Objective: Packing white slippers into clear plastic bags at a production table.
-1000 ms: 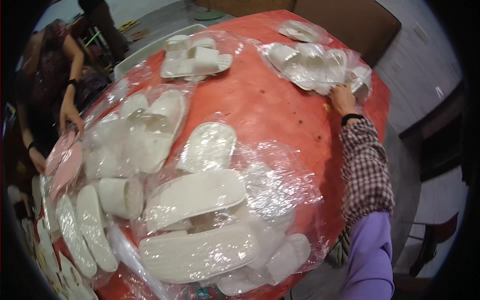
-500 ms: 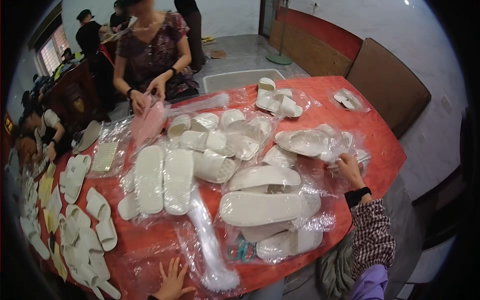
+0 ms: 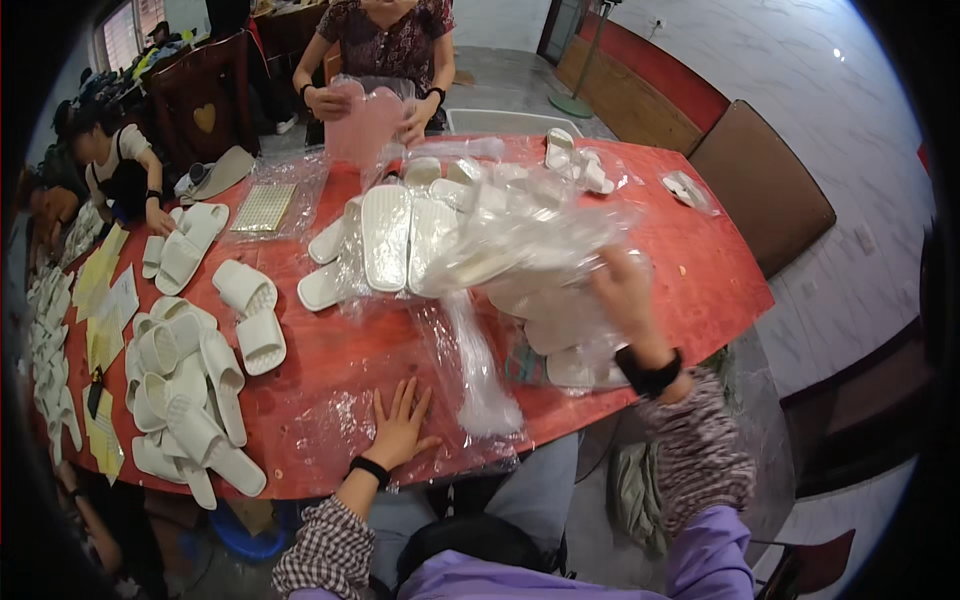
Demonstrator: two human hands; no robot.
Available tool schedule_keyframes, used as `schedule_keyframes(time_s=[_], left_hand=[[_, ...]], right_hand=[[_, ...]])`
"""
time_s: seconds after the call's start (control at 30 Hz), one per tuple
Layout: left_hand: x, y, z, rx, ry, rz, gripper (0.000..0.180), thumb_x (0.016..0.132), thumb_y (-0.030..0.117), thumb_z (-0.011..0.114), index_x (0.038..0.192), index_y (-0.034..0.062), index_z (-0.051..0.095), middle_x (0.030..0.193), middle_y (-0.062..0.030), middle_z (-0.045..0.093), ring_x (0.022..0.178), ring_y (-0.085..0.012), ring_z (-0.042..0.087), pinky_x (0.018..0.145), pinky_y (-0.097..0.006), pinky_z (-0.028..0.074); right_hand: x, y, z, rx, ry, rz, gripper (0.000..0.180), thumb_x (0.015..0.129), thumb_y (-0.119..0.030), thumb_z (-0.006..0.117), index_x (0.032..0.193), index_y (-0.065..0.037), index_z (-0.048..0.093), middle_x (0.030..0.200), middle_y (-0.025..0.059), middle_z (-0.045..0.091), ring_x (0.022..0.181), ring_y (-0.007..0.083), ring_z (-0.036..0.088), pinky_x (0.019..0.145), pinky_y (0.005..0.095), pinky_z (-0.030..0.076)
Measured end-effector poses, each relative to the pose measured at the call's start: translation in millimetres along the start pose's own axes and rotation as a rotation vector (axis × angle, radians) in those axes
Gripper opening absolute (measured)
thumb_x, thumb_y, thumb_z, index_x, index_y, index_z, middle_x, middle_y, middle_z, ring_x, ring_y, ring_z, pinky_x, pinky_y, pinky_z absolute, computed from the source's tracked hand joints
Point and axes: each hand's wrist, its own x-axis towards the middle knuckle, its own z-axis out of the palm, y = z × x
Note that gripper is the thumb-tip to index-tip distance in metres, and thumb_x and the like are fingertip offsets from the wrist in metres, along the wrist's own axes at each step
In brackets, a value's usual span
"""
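My left hand (image 3: 403, 425) lies flat with spread fingers on the near edge of the red table, touching a clear plastic sheet (image 3: 335, 420). Smeared by motion, my right hand (image 3: 625, 300) is closed on a clear plastic bag of white slippers (image 3: 535, 240), held above the pile. Beneath and behind it are more white slippers in clear wrap; one pair (image 3: 387, 235) shows its soles upward. Between my hands lies a long bundle of clear plastic bags (image 3: 475, 375). Left of my left hand, loose white slippers (image 3: 190, 400) are heaped.
Across the red table (image 3: 710, 275), a person (image 3: 385, 50) holds pink sheet-like pieces (image 3: 365, 125). Another person at the left reaches toward a white slipper pair (image 3: 185, 245). A bagged sheet of small pieces (image 3: 265, 208) and yellow papers (image 3: 100, 270) lie on the table.
My right hand has lifted the bagged slippers and swung them left. My left hand shows farther into view. The person opposite has spread the pink pieces out.
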Motion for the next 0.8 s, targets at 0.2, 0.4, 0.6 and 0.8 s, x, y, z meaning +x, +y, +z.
schedule_keyframes(time_s=[0.2,0.4,0.6,0.8], left_hand=[[0,5,-16,-0.109,-0.05,-0.057,0.096,0.074,0.054,0.069,0.147,0.0071,0.027,0.152,-0.0205,0.024,0.143,-0.0364,0.015,0.108,-0.067,-0.002],[-24,-26,-16,-0.278,0.192,-0.029,0.073,0.082,0.037,0.067,0.139,0.0031,0.039,0.141,-0.0201,0.04,0.135,-0.0373,0.033,0.108,-0.056,0.021],[-61,-20,-63,-2.242,0.232,-0.423,0.049,0.098,0.038,0.04,0.135,0.006,0.038,0.125,-0.0148,0.053,0.113,-0.0306,0.055,0.096,-0.047,0.047],[-32,27,-60,-2.164,0.189,-0.599,0.031,0.095,0.014,0.048,0.125,0.0072,0.046,0.112,-0.0098,0.057,0.103,-0.0275,0.059,0.091,-0.048,0.052]], right_hand=[[-121,-50,96,0.026,-0.533,-0.123,0.036,0.077,-0.007,0.063,0.113,-0.004,0.062,0.113,0.0155,0.057,0.108,0.0363,0.051,0.097,0.0421,0.042],[-140,-44,74,0.144,-0.709,-0.25,0.052,0.082,-0.004,0.061,0.133,-0.01,0.052,0.13,0.016,0.052,0.12,0.0362,0.047,0.103,0.0404,0.04],[-139,-26,55,0.301,-0.587,-0.067,0.037,0.087,-0.006,0.059,0.124,-0.008,0.059,0.12,0.0146,0.06,0.102,0.0297,0.059,0.089,0.035,0.048],[-131,-30,107,0.728,-0.177,0.396,0.02,0.095,-0.015,0.055,0.106,-0.003,0.065,0.098,0.0044,0.066,0.091,0.0109,0.059,0.077,0.0243,0.047]])
